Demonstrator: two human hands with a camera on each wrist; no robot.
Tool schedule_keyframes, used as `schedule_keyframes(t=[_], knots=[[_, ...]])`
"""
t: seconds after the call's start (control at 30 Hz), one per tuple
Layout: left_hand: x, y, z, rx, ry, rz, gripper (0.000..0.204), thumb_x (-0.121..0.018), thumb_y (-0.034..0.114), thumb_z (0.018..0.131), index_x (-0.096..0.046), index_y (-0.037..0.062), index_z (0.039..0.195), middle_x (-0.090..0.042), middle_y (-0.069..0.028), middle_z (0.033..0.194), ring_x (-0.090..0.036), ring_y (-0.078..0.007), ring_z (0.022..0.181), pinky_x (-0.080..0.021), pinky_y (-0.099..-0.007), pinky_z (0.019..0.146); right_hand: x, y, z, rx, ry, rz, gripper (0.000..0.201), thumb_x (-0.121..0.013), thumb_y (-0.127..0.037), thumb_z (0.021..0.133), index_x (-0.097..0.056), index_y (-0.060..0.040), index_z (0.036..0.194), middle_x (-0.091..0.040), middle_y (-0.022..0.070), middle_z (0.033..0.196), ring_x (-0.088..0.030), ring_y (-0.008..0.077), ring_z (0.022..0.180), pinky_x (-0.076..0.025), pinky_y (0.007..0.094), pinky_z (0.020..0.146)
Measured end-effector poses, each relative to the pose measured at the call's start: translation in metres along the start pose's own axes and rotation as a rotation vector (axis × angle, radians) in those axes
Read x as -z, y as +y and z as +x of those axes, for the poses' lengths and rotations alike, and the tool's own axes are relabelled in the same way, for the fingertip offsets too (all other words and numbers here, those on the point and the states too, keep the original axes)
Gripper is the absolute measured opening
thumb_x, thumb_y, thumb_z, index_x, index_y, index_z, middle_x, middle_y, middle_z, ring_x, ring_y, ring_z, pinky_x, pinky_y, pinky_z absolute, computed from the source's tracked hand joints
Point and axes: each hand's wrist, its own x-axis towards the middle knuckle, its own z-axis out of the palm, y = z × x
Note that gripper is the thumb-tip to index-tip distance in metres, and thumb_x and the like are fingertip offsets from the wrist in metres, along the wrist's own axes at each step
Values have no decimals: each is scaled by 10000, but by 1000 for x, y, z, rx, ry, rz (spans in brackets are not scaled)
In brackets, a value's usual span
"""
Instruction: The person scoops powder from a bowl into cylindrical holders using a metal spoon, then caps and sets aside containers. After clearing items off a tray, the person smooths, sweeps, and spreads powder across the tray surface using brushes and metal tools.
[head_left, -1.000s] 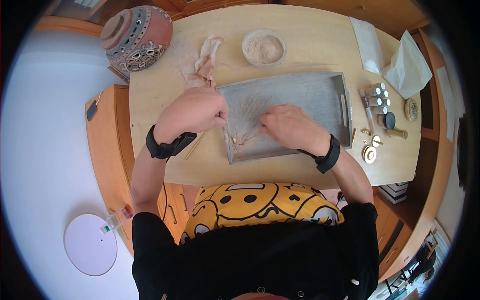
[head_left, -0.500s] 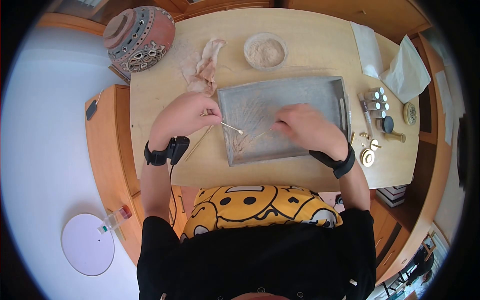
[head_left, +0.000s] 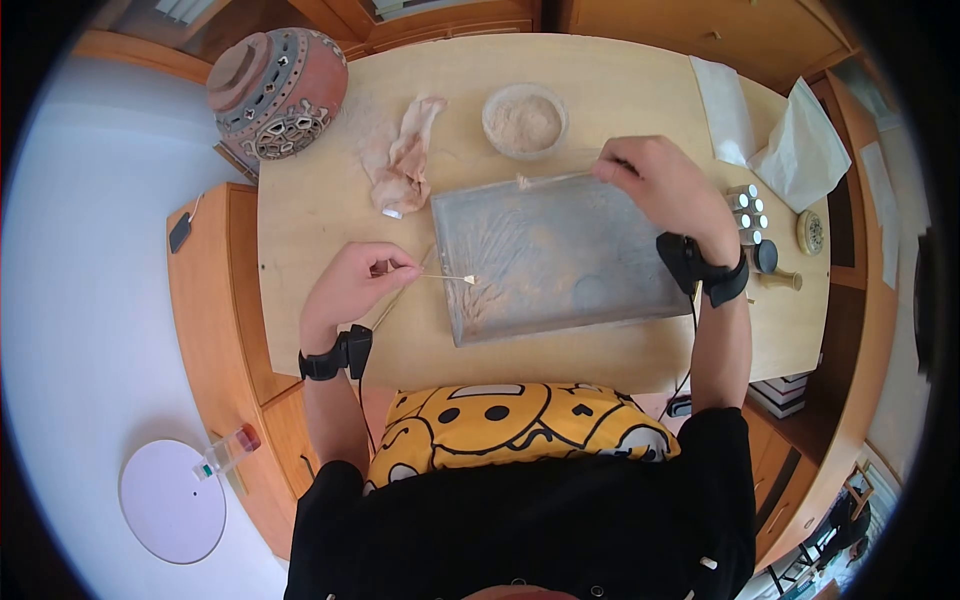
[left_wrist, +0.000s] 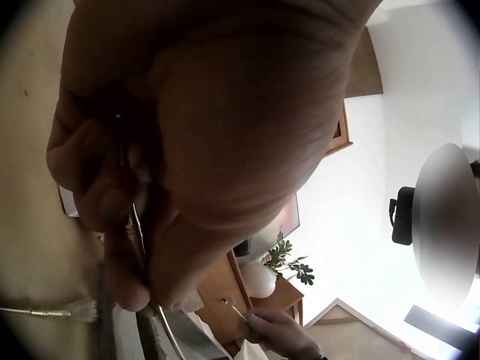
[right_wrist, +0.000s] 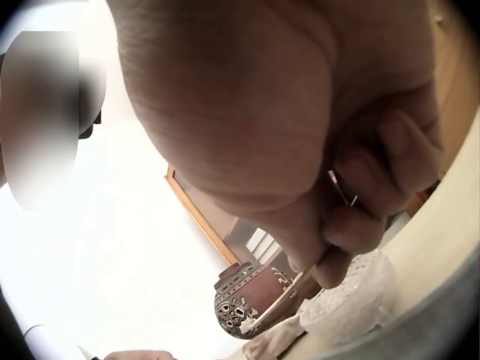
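Between thumb and fingers my left hand (head_left: 355, 285) pinches a thin brass shovel (head_left: 448, 277), its small flat tip over the left side of the grey tray (head_left: 570, 325). Brownish powder (head_left: 485, 300) lies streaked on the tray there. My right hand (head_left: 668, 190) is raised over the tray's far right corner and pinches a slender stick-like tool (head_left: 560, 178) with a pale tip, pointing left. In the right wrist view this tool (right_wrist: 281, 306) slants down-left from the fingertips; what its tip carries I cannot tell.
Beyond the tray stands a bowl (head_left: 525, 122) of pale powder, with a stained cloth (head_left: 408, 155) to its left. A brush (left_wrist: 79, 310) lies left of the tray. Small jars (head_left: 748, 215) and a plastic bag (head_left: 803, 145) are at right; a patterned pot (head_left: 285, 95) sits far left.
My right hand has lifted away from the tray's middle to its far right, carrying its tool. My left hand has drawn back toward me and left, with the shovel now more level.
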Motion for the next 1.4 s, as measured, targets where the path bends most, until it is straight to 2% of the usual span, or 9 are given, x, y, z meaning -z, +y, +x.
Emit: schedule_keyframes(t=[0.23,0.4,0.57,0.73,0.93,1.1,1.17,1.33,1.4], knots=[[-17,-20,-4,7,131,-200,159,-668,160,934,-695,4,953,-574,60,716,-449,-18,637,-374,-205,576,16,15,27,-160,22,5,257,-579,-197,949,-663,45,937,-648,183,757,-594,324,688,-466,379,658],[-10,-7,9,-87,223,-297,152,-651,153,943,-690,12,985,-573,63,745,-471,-25,678,-386,-197,613,-15,19,26,-21,247,-282,248,-592,-223,936,-665,8,880,-658,176,828,-628,384,786,-505,457,702],[5,23,42,-241,342,-159,151,-647,155,941,-682,18,995,-604,28,738,-491,-30,671,-393,-213,598,-25,7,15,-30,355,-436,170,-614,-161,913,-633,-1,859,-638,149,825,-637,343,785,-517,430,689],[-1,66,75,-182,404,-161,150,-644,159,945,-674,20,994,-590,24,723,-503,-32,676,-408,-224,602,-28,4,3,-15,451,-381,132,-621,-131,906,-611,-10,854,-622,139,810,-637,328,769,-518,417,671],[-9,62,105,-279,563,125,140,-667,145,912,-673,31,992,-584,-13,703,-531,-68,645,-431,-244,594,-27,-6,-21,-109,537,-213,126,-618,-123,914,-606,-8,865,-621,141,820,-624,348,732,-509,423,650],[-11,54,105,-308,575,150,135,-674,137,901,-674,20,970,-597,-40,716,-579,-91,683,-454,-268,610,-26,-27,-41,-168,481,-198,135,-624,-141,914,-608,-13,876,-633,146,819,-625,364,727,-508,431,647],[-6,39,103,-233,532,-126,156,-633,167,964,-667,27,1024,-572,42,702,-515,-49,654,-433,-237,604,-33,-36,-52,-206,437,-185,137,-630,-147,908,-609,-15,877,-638,148,816,-629,368,731,-508,435,649],[-2,16,78,-183,439,-449,235,-569,235,1006,-652,25,943,-521,54,677,-441,-35,603,-371,-222,549,-55,-38,-80,-101,-42,-86,128,-645,-133,881,-620,-9,865,-638,160,821,-622,382,750,-495,441,659],[-1,5,72,-166,429,-446,270,-542,275,1023,-639,39,934,-472,81,647,-386,-23,569,-327,-207,521,-64,-37,-79,-85,-43,-148,131,-647,-145,876,-623,-19,848,-635,145,804,-634,367,738,-511,438,648]])
